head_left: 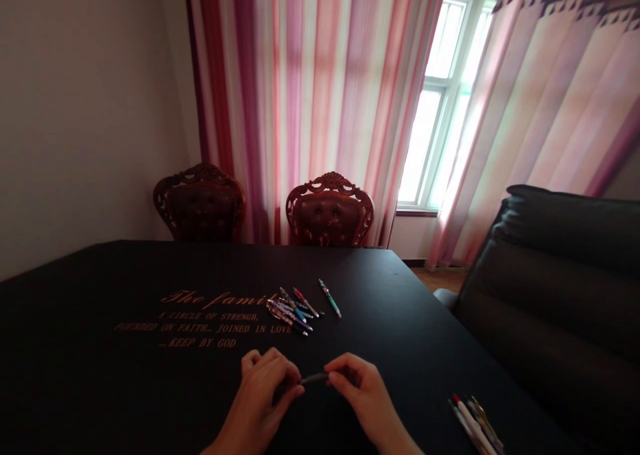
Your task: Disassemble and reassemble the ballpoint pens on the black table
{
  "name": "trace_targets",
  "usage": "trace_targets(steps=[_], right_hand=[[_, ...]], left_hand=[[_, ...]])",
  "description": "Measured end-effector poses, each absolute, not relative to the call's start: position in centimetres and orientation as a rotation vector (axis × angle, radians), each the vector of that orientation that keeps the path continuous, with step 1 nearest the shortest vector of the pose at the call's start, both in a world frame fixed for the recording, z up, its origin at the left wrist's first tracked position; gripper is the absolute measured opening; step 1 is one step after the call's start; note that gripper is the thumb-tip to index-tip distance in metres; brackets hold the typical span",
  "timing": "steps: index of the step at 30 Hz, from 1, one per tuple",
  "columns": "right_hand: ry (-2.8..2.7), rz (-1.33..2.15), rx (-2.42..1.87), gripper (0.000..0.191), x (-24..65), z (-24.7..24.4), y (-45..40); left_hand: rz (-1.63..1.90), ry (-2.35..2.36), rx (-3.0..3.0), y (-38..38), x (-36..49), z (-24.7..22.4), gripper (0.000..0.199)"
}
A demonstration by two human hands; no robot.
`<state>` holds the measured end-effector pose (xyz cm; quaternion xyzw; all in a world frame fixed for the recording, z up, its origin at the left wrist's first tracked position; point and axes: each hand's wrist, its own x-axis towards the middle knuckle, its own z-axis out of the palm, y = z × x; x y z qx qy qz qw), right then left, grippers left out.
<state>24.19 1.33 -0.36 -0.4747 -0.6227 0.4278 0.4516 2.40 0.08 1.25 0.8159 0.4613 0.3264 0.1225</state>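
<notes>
Low over the near part of the black table, my left hand [270, 385] and my right hand [361, 388] face each other. Between them lies a thin dark pen-like piece [314, 378], pinched at one end by each thumb and fingers. Its ends are hidden by the fingertips, so whether it is a whole pen or a part I cannot tell. Beyond my hands sits a loose pile of several pens [295, 311] with patterned, blue and red barrels. A single teal pen [330, 298] lies apart, just right of that pile.
Another group of pens [475, 423] lies at the lower right of the table [190, 401], which bears gold lettering. A black armchair [560, 295] stands along the right edge. Two carved wooden chairs [330, 215] stand at the far side, before striped curtains [320, 81].
</notes>
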Motion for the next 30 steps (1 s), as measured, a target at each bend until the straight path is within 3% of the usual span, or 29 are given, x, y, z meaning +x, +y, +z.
trace_targets(steps=[6, 11, 15, 30], right_hand=[[-1.330, 1.156, -1.103, 0.027, 25.0, -0.4, 2.0], [-1.250, 1.080, -1.147, 0.033, 26.5, -0.6, 3.0], [-1.252, 1.016, -1.172, 0.036, 27.3, -1.1, 3.7], [-1.296, 1.040, -1.151, 0.029, 27.2, -1.0, 3.4]], left_hand=[[1.030, 1.487, 2.308, 1.2, 0.8, 1.4, 0.019], [0.843, 1.561, 2.337, 2.8, -1.5, 0.6, 0.021], [0.778, 1.486, 2.347, 3.3, -2.2, -0.1, 0.010], [0.972, 1.559, 2.068, 3.1, -1.2, 0.7, 0.016]])
